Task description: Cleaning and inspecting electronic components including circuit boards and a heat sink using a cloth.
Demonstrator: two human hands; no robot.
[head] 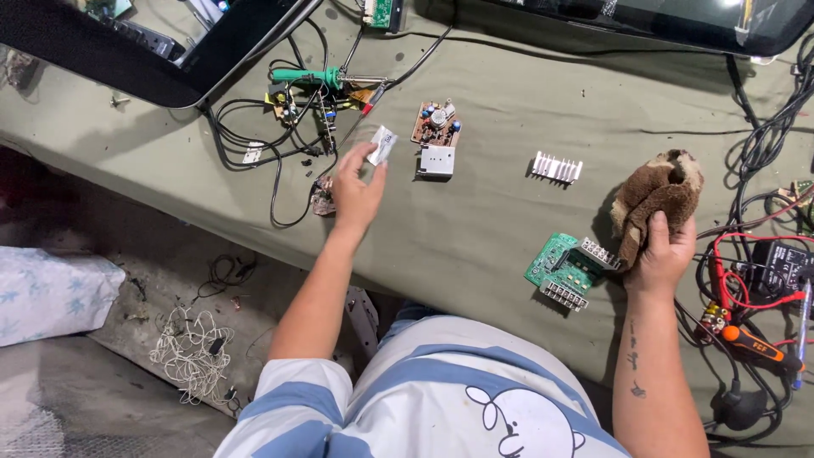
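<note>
On the green-covered counter [475, 229], mid-left, the left hand [354, 193] is raised a bit w/ fingers [366, 154] pinched shut on a small silver packet [383, 145], held just above the cloth near a brown circuit board [437, 125] w/ a metal block [437, 161] at its near end. Right hand [661, 254] sits at the right, fingers closed around a brown rag [660, 197], bunched up & touching the counter. Just left of that hand lies a green circuit board [561, 270] w/ white connectors, approx touching the rag's lower edge. A white finned heatsink [556, 167] lies betw. the two boards, apart from both. Behind the left hand: green-handled soldering iron [318, 78] amid black wires. Far right: red & black leads [746, 271], orange-handled tool [755, 343].
</note>
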